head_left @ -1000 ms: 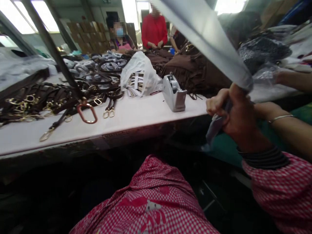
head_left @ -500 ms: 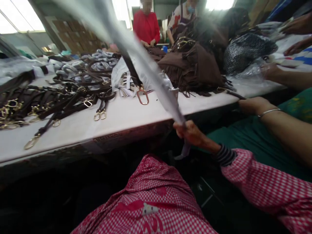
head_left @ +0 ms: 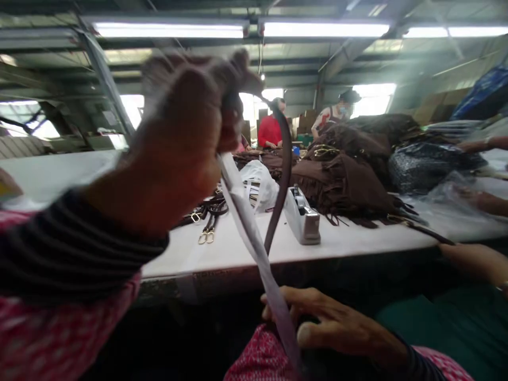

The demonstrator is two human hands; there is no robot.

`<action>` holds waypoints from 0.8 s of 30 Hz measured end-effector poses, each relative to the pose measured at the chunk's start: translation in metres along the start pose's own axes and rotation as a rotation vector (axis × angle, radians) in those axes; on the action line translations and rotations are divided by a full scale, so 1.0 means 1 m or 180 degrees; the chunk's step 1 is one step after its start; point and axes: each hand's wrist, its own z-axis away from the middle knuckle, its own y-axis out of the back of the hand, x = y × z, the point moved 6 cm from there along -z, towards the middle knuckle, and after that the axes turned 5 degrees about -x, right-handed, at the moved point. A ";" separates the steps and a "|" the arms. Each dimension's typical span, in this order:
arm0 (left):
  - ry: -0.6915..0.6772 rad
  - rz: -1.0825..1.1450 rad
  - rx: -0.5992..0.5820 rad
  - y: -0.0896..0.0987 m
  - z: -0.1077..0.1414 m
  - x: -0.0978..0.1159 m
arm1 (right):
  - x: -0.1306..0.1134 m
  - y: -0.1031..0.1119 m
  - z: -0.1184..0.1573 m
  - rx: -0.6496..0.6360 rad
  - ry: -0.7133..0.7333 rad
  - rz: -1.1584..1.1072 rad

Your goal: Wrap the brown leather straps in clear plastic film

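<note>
My left hand (head_left: 190,116), large and blurred by motion, is raised high, its fingers closed on a brown bag strap (head_left: 284,164). The bare part of the strap loops down to the right of the hand. A whitish translucent wrapping strip (head_left: 254,243) runs down from the same hand, with a dark band showing through it. Lower down, my right hand (head_left: 333,323) holds this strip loosely, fingers behind it and thumb at its right side. The strip's lower end hangs below that hand into shadow.
A tape dispenser (head_left: 307,222) stands on the white table (head_left: 234,254). Straps with metal clasps (head_left: 206,235) lie left of it, near a white plastic bag (head_left: 260,185). Brown fringed bags (head_left: 341,180) are piled behind. A co-worker's hand (head_left: 476,259) holds a strap at right.
My left hand has come into view, raised at the left. My right hand is lower in the picture, its fingers looser on the strip. The camera has tilted up.
</note>
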 end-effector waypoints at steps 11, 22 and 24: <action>0.0757 0.0707 -0.0057 -0.003 0.075 -0.065 | -0.133 0.076 -0.068 0.1455 0.1664 -0.1594; 0.1307 0.1553 -0.1406 -0.006 0.101 -0.113 | -0.222 0.095 -0.067 0.1685 0.2098 -0.1072; 0.1388 0.1718 -0.1487 -0.011 0.105 -0.123 | -0.228 0.102 -0.068 0.1720 0.2146 -0.0936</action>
